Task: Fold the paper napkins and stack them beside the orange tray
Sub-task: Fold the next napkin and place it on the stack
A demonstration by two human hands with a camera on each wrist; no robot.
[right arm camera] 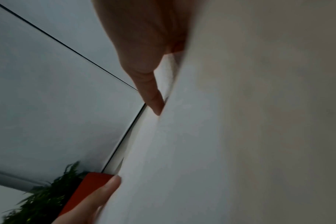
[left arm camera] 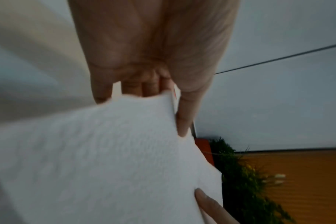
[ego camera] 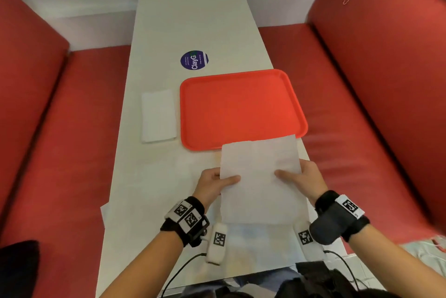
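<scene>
A white paper napkin [ego camera: 259, 181] is held up over the near part of the table, its far edge overlapping the orange tray [ego camera: 239, 107]. My left hand [ego camera: 214, 183] pinches its left edge, thumb on top and fingers behind. My right hand [ego camera: 301, 177] pinches the right edge the same way. In the left wrist view the napkin [left arm camera: 105, 159] fills the lower frame under my thumb. In the right wrist view the napkin [right arm camera: 220, 136] covers the right side. A folded napkin stack [ego camera: 158, 116] lies left of the tray.
The long white table [ego camera: 193, 20] runs away from me, with a round blue sticker [ego camera: 194, 60] beyond the tray. Red bench seats [ego camera: 72, 128] flank both sides. More white paper [ego camera: 260, 247] lies at the near edge under my wrists.
</scene>
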